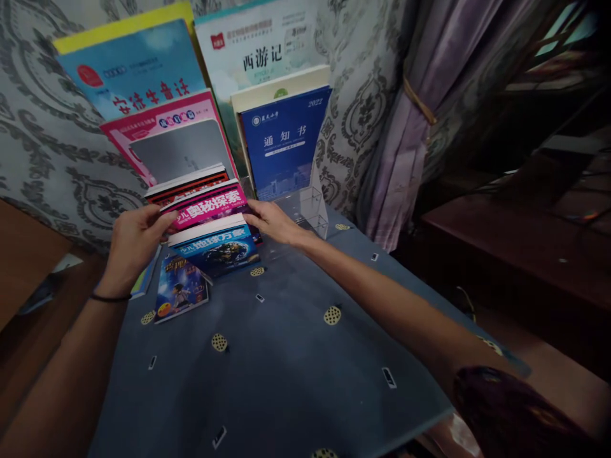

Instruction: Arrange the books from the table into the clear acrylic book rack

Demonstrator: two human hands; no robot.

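Note:
My left hand [136, 238] pinches the left edge of a pink book [217, 207] with white lettering, thumb on its front. Against the same book's right edge, the closed fingers of my right hand [272, 221] press from the other side. A blue book with a globe picture [222, 251] leans in front of it, and a dark book with red lettering [186, 184] stands behind. Below my left hand, a purple-blue comic book [181, 289] lies on the table. The lower part of the pink book is hidden.
A clear acrylic rack [310, 213] holds a dark blue booklet [286, 143]. Larger books, among them a light blue one [138, 67] and a pale green one [262, 41], stand against the patterned wall. The blue tablecloth [286, 356] ends at the right; a purple curtain [405, 140] hangs behind.

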